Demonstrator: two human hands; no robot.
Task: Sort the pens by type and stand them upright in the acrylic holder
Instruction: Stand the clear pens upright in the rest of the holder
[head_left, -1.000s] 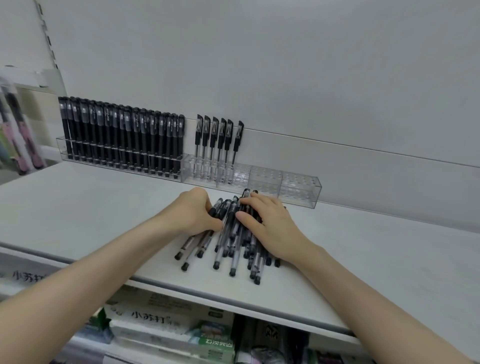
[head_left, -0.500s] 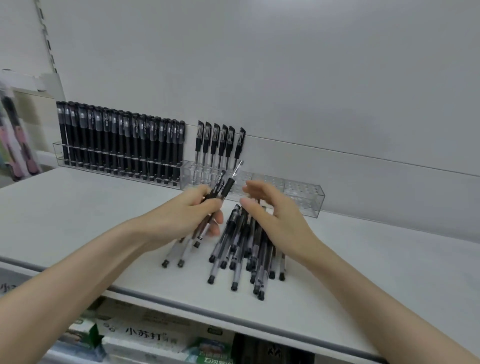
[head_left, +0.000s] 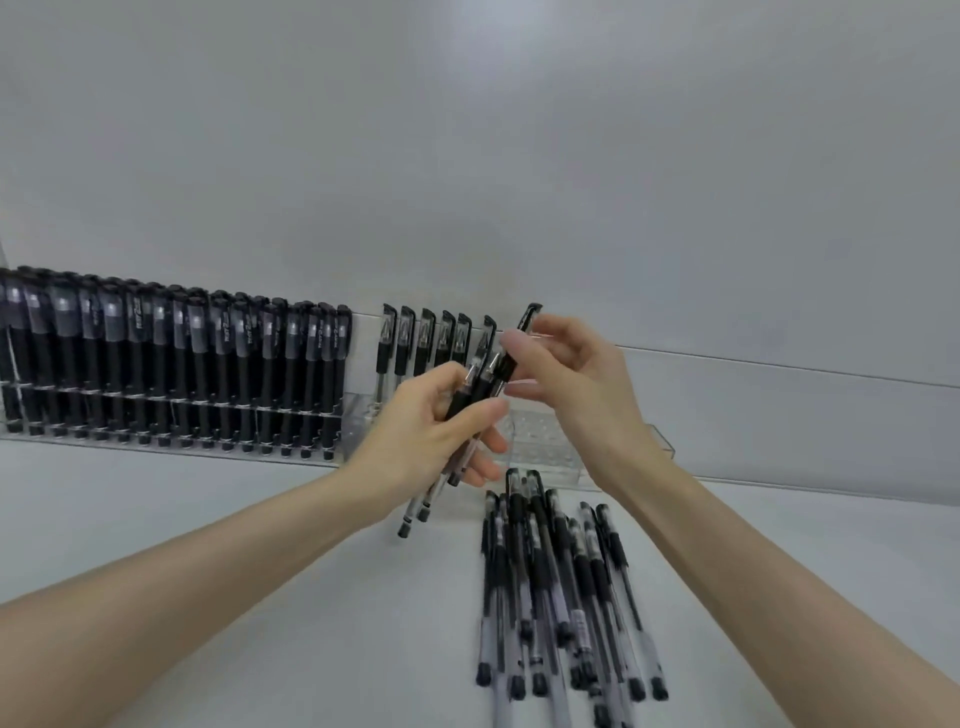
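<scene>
Acrylic holder, part filled, stands just behind the hands. Left hand grips a pen bundle; right hand pinches one pen from it. Draw that pen out singly, then lower it vertically into a free hole.

Bare tabletop wide open left of the loose pens and again on their right. Along the wall, acrylic holder as barrier: left stretch packed with black pens, middle with clear-capped pens, right stretch with free holes, open from above. Left hand and right hand, with held pens, raised together just before those holes.
</scene>
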